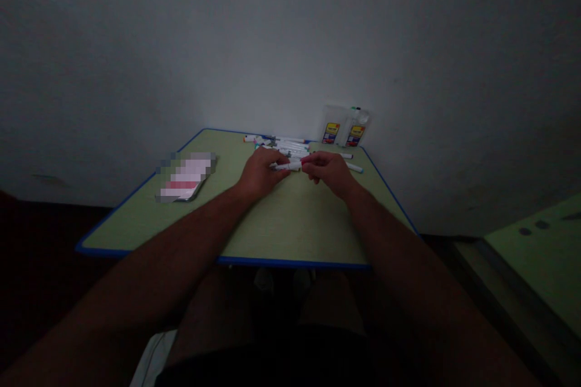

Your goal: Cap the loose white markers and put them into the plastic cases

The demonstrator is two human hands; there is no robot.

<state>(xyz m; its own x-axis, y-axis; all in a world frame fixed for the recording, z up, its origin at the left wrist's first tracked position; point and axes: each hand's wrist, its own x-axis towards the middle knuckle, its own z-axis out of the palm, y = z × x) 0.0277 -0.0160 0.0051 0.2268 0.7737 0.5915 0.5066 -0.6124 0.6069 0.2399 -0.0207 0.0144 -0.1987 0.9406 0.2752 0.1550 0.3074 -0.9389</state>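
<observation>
Over the far half of the table, a white marker [289,166] with a pinkish-red end lies between my two hands. My left hand [261,174] has its thumb and fingers closed around the white barrel. The fingertips of my right hand [330,170] pinch the marker's pinkish-red end. I cannot tell whether that end is a cap coming off or still seated. Just behind my hands is a loose pile of white markers [293,146], partly hidden by my fingers. Two more, a dark-tipped marker [347,156] and a pale-tipped marker [356,168], stick out beyond my right hand.
Two clear plastic pouches [342,127] with yellow labels stand at the back right against the wall [272,42]; a marker or two shows in one. A blurred-out phone-like object [186,178] lies at left. The pale green table [295,224] has a blue edge.
</observation>
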